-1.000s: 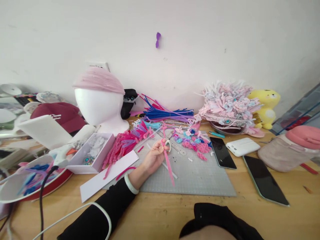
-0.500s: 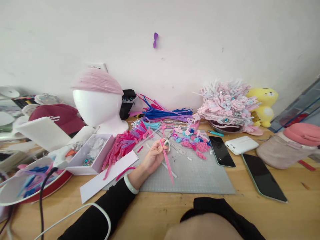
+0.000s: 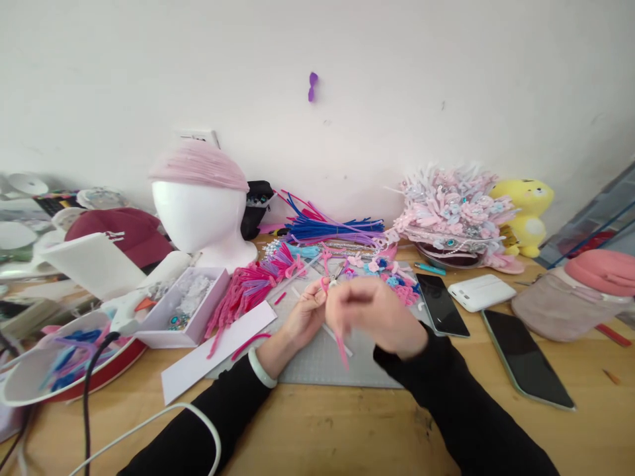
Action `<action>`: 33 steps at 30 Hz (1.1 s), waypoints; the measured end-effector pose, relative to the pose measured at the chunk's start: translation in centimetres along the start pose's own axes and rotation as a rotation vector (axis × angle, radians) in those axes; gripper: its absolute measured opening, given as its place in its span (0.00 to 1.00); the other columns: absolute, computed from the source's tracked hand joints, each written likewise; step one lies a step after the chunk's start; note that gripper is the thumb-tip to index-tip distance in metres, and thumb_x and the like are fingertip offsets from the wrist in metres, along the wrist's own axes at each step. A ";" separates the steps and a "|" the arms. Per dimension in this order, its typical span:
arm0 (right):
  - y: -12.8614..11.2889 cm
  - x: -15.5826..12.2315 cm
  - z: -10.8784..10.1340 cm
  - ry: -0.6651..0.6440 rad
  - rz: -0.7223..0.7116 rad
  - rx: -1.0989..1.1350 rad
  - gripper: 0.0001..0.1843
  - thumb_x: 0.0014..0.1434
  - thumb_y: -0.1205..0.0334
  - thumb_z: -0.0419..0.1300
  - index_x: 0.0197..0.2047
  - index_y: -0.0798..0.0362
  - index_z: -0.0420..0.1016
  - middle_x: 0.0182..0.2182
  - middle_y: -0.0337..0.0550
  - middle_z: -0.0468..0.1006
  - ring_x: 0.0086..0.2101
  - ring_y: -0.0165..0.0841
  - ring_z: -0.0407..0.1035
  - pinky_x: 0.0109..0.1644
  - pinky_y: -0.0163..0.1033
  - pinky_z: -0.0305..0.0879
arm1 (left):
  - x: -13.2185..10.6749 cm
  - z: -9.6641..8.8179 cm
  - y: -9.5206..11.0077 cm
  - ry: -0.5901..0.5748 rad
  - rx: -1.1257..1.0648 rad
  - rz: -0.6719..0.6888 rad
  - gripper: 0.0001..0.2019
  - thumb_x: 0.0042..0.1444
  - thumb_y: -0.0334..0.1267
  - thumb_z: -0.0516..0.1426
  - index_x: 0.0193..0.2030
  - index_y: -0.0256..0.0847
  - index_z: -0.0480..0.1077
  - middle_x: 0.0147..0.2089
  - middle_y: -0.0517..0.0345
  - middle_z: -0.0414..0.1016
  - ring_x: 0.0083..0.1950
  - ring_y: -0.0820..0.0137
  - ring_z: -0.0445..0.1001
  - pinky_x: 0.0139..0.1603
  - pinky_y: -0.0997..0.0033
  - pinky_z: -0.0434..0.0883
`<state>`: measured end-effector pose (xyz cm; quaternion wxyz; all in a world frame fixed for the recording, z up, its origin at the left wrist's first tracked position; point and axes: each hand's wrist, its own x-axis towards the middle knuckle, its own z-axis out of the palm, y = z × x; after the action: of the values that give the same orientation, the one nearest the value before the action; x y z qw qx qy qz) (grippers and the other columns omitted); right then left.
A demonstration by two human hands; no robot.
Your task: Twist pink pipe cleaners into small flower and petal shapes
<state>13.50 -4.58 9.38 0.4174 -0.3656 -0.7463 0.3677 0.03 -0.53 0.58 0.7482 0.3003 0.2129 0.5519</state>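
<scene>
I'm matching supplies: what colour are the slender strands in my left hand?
Slender pink strands, clearest in the head view.

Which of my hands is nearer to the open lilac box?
Left. The left hand is to the right of the open lilac box, pinching a pink chenille stem; the right hand, blurred, is farther right, just beyond the left hand.

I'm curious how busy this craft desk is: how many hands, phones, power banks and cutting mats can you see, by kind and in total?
Hands: 2
Phones: 2
Power bank: 1
Cutting mat: 1
Total: 6
</scene>
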 end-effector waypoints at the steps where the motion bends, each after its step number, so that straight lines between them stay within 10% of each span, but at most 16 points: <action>1: 1.3 1.5 0.0 0.006 0.087 0.177 0.15 0.48 0.48 0.55 0.23 0.51 0.71 0.14 0.35 0.67 0.16 0.24 0.61 0.18 0.31 0.57 | 0.0 0.0 0.0 -0.009 0.008 0.017 0.12 0.42 0.31 0.59 0.36 0.38 0.67 0.27 0.61 0.70 0.30 0.73 0.67 0.36 0.73 0.63; 6: 8.0 3.8 0.9 -0.105 0.504 0.459 0.22 0.46 0.47 0.55 0.17 0.59 0.67 0.11 0.38 0.67 0.11 0.23 0.59 0.14 0.29 0.52 | 0.2 0.1 -0.1 -0.019 0.045 0.077 0.10 0.45 0.31 0.57 0.38 0.38 0.67 0.33 0.58 0.71 0.35 0.73 0.68 0.39 0.73 0.63; 9: 9.7 2.9 1.8 -0.172 0.486 0.771 0.18 0.48 0.50 0.57 0.25 0.60 0.70 0.16 0.40 0.71 0.16 0.25 0.64 0.20 0.30 0.60 | 0.1 0.3 0.0 0.013 0.059 0.052 0.11 0.45 0.31 0.58 0.37 0.39 0.67 0.31 0.60 0.71 0.27 0.77 0.66 0.29 0.77 0.64; 33: 10.0 1.7 3.6 -0.248 0.712 1.412 0.07 0.46 0.68 0.61 0.28 0.60 0.66 0.19 0.37 0.70 0.20 0.21 0.65 0.18 0.22 0.57 | 0.0 -0.2 0.4 -0.005 0.070 -0.025 0.07 0.42 0.30 0.58 0.31 0.32 0.71 0.30 0.56 0.71 0.29 0.76 0.68 0.31 0.78 0.65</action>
<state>12.03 0.64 0.13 0.3218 -0.1880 -0.2167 0.9023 -0.38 -0.45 0.70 0.7447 0.3249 0.2340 0.5340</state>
